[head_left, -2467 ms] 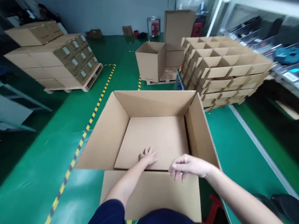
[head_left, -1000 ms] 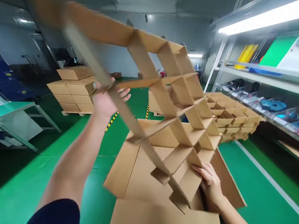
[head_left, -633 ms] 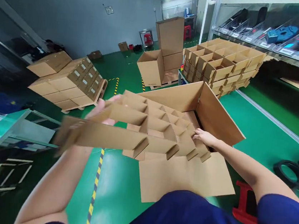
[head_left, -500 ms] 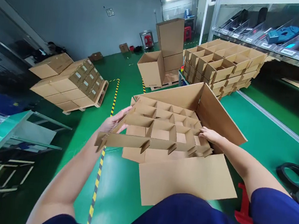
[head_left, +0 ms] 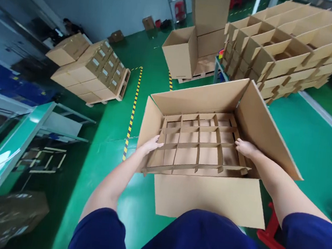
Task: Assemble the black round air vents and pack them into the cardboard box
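A cardboard divider point(head_left: 188, 145) with a grid of square cells sits partly inside an open cardboard box point(head_left: 210, 197). Its near edge lies close to the box's front rim, and the box bottom shows through the cells. My left hand point(head_left: 151, 144) is closed on the divider's left edge, thumb on top and some fingers hidden. On the opposite side, my right hand point(head_left: 245, 147) grips the divider's right edge, by the box's raised right flap point(head_left: 269, 128). The front flap hangs outward toward my body.
Stacked cardboard dividers point(head_left: 269, 56) stand at the back right. Behind the box is another large open carton point(head_left: 180, 52) on a pallet. Closed cartons point(head_left: 91, 70) are piled on a pallet at the left. A green-topped bench point(head_left: 36, 121) and red metal legs point(head_left: 273, 236) flank the work area.
The divider has gone from tilted, with its left side raised, to nearly level and lower in the box. My left hand moved down and right with it. The view has shifted.
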The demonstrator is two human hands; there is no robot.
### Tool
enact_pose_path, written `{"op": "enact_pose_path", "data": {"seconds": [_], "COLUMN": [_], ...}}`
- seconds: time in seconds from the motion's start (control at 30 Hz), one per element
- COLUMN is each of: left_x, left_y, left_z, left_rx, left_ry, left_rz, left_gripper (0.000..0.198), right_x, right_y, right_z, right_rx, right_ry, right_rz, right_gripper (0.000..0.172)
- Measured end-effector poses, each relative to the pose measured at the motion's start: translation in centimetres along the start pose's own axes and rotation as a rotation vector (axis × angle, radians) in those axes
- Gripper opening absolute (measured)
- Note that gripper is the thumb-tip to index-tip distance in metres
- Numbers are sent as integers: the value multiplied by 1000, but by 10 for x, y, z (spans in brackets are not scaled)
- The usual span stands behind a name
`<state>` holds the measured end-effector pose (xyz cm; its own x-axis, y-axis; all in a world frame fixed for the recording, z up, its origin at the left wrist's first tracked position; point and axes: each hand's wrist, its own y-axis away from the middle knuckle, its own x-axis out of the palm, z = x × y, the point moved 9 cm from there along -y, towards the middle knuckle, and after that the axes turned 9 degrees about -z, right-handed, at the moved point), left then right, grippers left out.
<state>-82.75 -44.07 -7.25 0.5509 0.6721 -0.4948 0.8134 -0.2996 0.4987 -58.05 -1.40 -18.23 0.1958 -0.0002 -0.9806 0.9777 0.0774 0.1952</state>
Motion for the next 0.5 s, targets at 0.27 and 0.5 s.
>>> {"op": "enact_pose_path", "data": {"seconds": [0.27, 0.5], "left_x": [47, 70], "left_y": [-41, -23], "left_z": [47, 39], "left_rx": [-119, 32], "left_ry": [-43, -156], "left_rz": [-186, -434], "left_gripper": [79, 67], "right_x": [42, 43], "right_y": [-2, 1], "right_z": [7, 1], "right_rx": [25, 225], "right_ry": [-38, -74], "right_rz": [19, -1], "right_gripper": [31, 33]}}
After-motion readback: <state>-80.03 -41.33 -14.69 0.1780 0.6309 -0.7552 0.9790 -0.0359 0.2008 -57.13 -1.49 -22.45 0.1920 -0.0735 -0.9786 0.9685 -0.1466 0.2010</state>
